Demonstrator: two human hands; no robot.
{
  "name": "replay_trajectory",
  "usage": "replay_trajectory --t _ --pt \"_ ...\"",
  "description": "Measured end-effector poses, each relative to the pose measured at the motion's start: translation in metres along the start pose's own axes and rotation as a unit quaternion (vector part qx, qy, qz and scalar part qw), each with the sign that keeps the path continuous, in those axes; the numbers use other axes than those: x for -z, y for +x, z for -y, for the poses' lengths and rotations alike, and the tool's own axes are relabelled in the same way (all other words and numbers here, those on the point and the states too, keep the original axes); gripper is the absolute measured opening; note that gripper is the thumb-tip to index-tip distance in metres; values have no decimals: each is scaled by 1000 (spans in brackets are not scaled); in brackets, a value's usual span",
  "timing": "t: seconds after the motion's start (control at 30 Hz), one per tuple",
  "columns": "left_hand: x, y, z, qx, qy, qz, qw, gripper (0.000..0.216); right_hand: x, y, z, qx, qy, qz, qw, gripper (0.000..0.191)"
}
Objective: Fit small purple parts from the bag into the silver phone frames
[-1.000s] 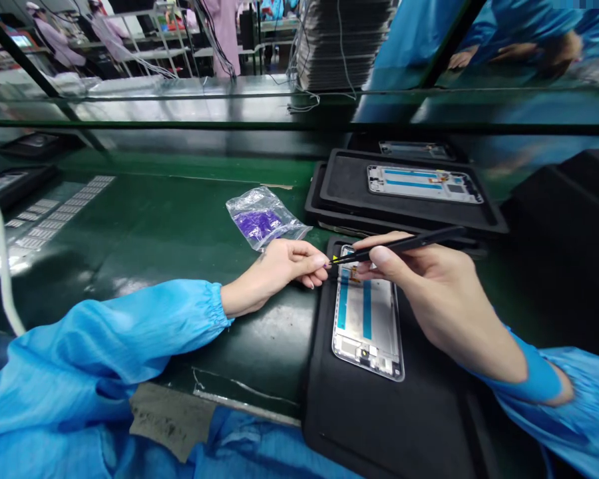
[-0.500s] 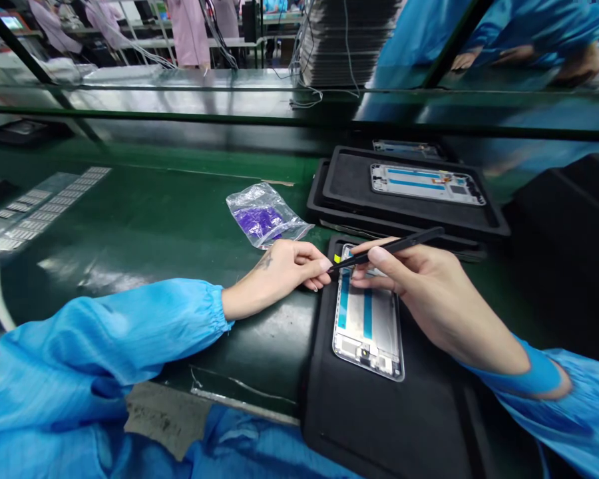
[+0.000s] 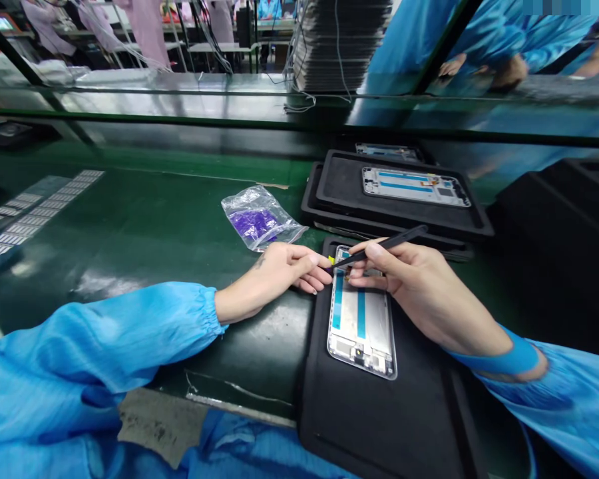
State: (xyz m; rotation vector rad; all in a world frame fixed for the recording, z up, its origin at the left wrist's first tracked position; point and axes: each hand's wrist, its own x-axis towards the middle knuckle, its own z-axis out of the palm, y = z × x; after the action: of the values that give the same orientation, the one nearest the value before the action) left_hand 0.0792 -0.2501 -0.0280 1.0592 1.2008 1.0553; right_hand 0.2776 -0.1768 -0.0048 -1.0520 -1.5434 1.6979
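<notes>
My right hand (image 3: 412, 276) is closed round a pair of black tweezers (image 3: 397, 239), pen-fashion, over the top end of a phone frame (image 3: 374, 316). The tweezers' tip points left and meets the fingertips of my left hand (image 3: 289, 269). My left hand is closed loosely, thumb against the index finger. A tiny dark purple spot shows at its fingertips, too small to name. The silver phone frame, with two blue strips and small parts at its near end, lies on a black tray (image 3: 379, 419). My right fingers hide part of its far end.
A clear bag with purple contents (image 3: 254, 223) lies beyond my left hand. Stacked black trays (image 3: 334, 176) carry another phone frame (image 3: 414, 186). Sheets of small pieces (image 3: 44, 213) lie at left. Dark boxes (image 3: 559, 226) stand at right. Co-workers in blue are beyond the rail.
My left thumb has drawn back a little from the fingertips, and the purple spot now shows there. The tweezers stay at the left fingertips. The whole view has shifted slightly.
</notes>
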Motion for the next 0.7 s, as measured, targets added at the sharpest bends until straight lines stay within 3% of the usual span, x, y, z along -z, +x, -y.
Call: replay_trajectory --t 0.07,0.13,0.2,0.27,0.3,0.37,0.43,0.57,0.63,0.7 --pt "1 -3 -2 -61 93 -7 994 26 6 1 0 11 -5 -13 1000 34" --pt "-2 -11 -5 -165 235 20 958 22 15 3 -1 52 -32 -48 997 33" --pt "-9 -23 -9 -271 392 97 874 22 26 7 -3 105 -78 -89 987 32" --pt "-17 -33 -10 -333 511 179 772 26 36 12 -6 133 -123 -111 977 31" --pt "-22 -36 -8 -349 551 198 731 27 40 14 -7 136 -138 -114 974 31" --pt "-31 -39 -2 -364 606 197 680 18 44 17 -10 132 -148 -109 974 31" --pt "-37 -39 4 -382 633 176 650 3 44 18 -11 123 -142 -96 977 29" --pt "-42 -47 6 -430 655 161 601 21 41 13 -11 111 -127 -77 983 28" --pt "-43 -55 0 -443 637 175 606 22 40 9 -11 128 -143 -80 978 28" --pt "-43 -64 -6 -446 604 186 634 21 39 4 -11 142 -164 -81 973 28"
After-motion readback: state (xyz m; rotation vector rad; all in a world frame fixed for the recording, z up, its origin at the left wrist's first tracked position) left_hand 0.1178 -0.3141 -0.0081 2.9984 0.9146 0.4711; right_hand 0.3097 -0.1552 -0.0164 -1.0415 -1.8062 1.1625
